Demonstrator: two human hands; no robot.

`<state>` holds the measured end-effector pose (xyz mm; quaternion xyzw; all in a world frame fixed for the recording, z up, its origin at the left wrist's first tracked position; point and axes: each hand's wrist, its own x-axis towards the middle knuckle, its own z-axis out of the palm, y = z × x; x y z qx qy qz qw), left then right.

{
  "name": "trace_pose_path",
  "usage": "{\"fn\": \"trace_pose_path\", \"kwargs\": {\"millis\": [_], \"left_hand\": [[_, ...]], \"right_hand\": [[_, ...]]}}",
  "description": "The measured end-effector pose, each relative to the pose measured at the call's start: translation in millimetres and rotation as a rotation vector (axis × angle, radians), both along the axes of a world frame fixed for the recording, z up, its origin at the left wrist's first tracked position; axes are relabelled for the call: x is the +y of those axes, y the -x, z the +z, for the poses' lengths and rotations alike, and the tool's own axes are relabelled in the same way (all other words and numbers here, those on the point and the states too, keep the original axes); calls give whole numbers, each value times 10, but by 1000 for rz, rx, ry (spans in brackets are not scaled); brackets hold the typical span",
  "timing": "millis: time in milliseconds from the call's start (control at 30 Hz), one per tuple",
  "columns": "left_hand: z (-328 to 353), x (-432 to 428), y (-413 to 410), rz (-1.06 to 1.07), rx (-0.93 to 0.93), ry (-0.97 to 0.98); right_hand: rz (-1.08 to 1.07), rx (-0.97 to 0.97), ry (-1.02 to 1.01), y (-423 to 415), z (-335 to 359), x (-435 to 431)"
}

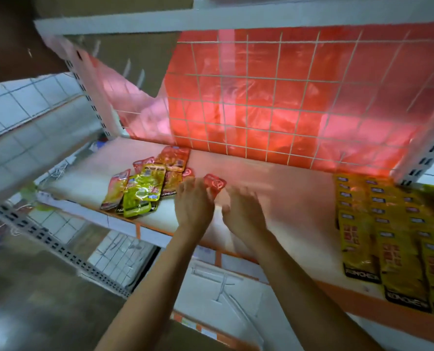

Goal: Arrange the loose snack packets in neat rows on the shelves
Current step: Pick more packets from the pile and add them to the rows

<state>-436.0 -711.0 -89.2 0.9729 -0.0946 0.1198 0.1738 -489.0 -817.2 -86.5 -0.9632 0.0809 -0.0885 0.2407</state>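
A loose heap of snack packets (145, 184), yellow-green, orange and red, lies on the left part of the white shelf (274, 188). One small red packet (214, 182) sits apart from the heap, just past my fingertips. My left hand (193, 203) reaches over the shelf with its fingers touching the near edge of that red packet. Beside it on the right, my right hand (241, 209) is blurred, fingers spread, holding nothing. Yellow packets (388, 229) lie in overlapping rows on the shelf's right end.
A wire grid with red plastic sheeting (274, 97) backs the shelf. An upper shelf board (210, 21) hangs overhead. Perforated white uprights (94, 97) stand at the left and right. A lower shelf (223, 282) sits below the orange front edge.
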Motion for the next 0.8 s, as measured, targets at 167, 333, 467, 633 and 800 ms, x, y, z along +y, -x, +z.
{"fn": "trace_pose_path", "kwargs": {"millis": [167,333,467,633,800], "left_hand": [[10,338,-342,-12,14,-65],[-168,411,-467,-12,110,-109],[-221,392,-409,1,110,-169],[-200,333,-328,-14,9,-160],[-261,234,-312,-57,44,37]], "right_hand": [[115,20,15,-340,9,383],[95,-35,94,-453,-234,542],[-63,-77,146,-468,-332,448],[-194,-91,171,-451,-355,286],[-289,-72,131,-368,-326,174]]}}
